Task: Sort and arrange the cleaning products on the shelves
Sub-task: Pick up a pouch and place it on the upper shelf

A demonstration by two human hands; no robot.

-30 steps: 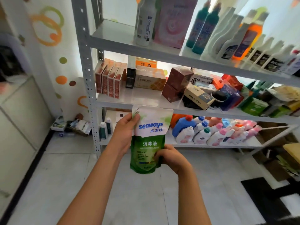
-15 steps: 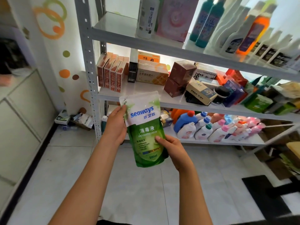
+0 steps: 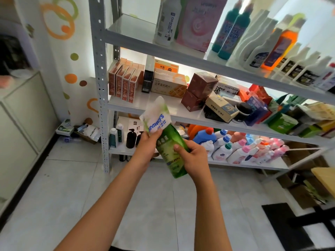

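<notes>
A green and white Seaways refill pouch [image 3: 164, 134] is held in front of the grey metal shelving [image 3: 98, 84], tilted with its white top leaning left. My left hand [image 3: 147, 148] grips its left edge near the middle. My right hand [image 3: 193, 157] grips the lower right side, thumb across the green front. The pouch hangs in the air in front of the middle shelf's [image 3: 126, 104] front edge, touching no shelf.
The top shelf carries tall bottles [image 3: 233, 31] and a pink pack [image 3: 197, 22]. Boxes [image 3: 123, 82] fill the middle shelf. Detergent bottles [image 3: 223, 149] lie on the bottom shelf, dark bottles [image 3: 131, 138] at its left. Clutter [image 3: 79, 131] sits on the floor by the wall, cardboard boxes [image 3: 306, 189] at right.
The pouch has turned from upright and facing me to tilted and edge-on. Both hands moved up and closer to the shelving, and the view has moved closer to it.
</notes>
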